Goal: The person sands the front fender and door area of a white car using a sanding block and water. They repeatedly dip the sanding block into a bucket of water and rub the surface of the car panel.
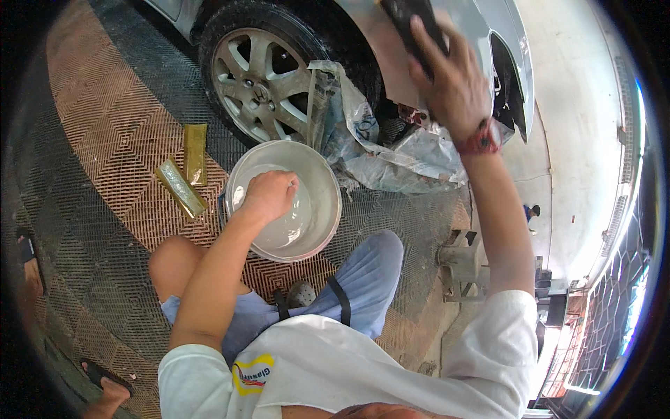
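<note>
My right hand [457,84], slightly blurred and with a red band at the wrist, grips a dark flat block [417,35] against the car's silver-grey body panel [373,31] behind the front wheel arch. Over a pale round bucket [333,202] my left hand [271,195] is closed in a fist. What the fist holds, if anything, is hidden. Cloudy whitish water [286,227] fills part of the bucket, which stands on the floor between my knees and the car's wheel [258,84].
Crumpled clear plastic sheeting [391,157] hangs by the tyre and below the panel. Two yellowish flat strips [195,153] lie left of the bucket. A small grey stool [464,262] stands at the right. Another person's sandalled foot [112,384] shows at lower left.
</note>
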A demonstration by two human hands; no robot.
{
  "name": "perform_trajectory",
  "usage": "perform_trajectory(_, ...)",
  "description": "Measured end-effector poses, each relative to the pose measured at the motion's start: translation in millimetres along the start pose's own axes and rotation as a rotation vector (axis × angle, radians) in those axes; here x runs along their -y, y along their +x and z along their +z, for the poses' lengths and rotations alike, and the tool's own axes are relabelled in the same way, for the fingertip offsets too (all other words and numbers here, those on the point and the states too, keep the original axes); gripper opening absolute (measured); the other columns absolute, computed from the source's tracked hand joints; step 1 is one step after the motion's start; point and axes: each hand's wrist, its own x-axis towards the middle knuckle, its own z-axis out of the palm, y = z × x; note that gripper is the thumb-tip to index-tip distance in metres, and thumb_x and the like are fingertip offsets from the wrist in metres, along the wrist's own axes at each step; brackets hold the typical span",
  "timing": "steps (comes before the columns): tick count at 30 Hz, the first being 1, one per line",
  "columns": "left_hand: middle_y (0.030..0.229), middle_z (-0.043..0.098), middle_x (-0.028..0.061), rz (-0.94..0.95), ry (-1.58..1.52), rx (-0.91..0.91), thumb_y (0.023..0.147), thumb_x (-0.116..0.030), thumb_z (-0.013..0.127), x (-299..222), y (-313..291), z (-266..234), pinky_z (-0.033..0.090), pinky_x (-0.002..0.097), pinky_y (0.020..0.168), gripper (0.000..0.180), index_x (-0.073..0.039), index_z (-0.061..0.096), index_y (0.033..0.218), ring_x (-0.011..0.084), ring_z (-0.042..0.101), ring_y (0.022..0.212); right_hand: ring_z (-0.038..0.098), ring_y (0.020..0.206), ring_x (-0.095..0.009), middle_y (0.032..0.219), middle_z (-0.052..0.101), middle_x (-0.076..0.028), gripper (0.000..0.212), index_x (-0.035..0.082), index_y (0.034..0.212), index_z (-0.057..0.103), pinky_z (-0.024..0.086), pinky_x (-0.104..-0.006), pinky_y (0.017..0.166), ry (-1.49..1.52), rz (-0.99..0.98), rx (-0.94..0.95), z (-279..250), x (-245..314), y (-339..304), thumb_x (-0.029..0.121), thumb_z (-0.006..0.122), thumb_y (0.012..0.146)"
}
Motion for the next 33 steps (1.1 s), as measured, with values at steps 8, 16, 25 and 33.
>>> perform_trajectory(8,0.099,0.078,0.0189,-0.015,0.038,0.034,0.097,-0.020,0.069,2,-8,-7,0.058,0.0535,0.083,0.016,-0.013,0.079,0.107,0.0405,0.075,0.093,0.066,0.119,-0.034,0.140,0.062,-0.010,0.064,0.032,0.157,0.056,0.062,-0.0435,0.088,-0.040,-0.111,0.049,10,9,16,0.030,0.076,0.096)
perform_trajectory(16,0.097,0.078,0.0181,-0.026,-0.003,0.027,0.097,-0.020,0.068,-4,-7,-5,0.058,0.0531,0.083,0.017,-0.012,0.078,0.107,0.0400,0.075,0.093,0.062,0.122,-0.039,0.140,0.058,-0.020,0.060,0.014,0.156,0.055,0.055,-0.0479,0.097,-0.064,0.019,0.159,-7,14,103,0.023,0.069,0.098)
perform_trajectory(25,0.096,0.080,0.0124,0.000,-0.229,-0.018,0.102,-0.026,0.069,-8,-6,-11,0.060,0.0461,0.080,0.021,-0.010,0.079,0.110,0.0308,0.076,0.085,0.062,0.119,-0.041,0.135,0.062,-0.020,0.054,0.011,0.151,0.059,0.053,-0.0483,0.101,-0.029,-0.048,0.069,1,12,122,0.021,0.067,0.099)
perform_trajectory(33,0.145,0.063,0.0084,-0.136,-1.544,-0.041,0.111,-0.059,0.057,19,2,-29,0.048,0.0405,0.110,0.066,-0.008,0.054,0.152,0.0187,0.061,0.125,0.068,0.112,-0.035,0.140,0.065,-0.014,0.057,0.020,0.146,0.067,0.061,-0.0444,0.090,0.457,0.193,0.229,61,191,2,0.028,0.080,0.091)
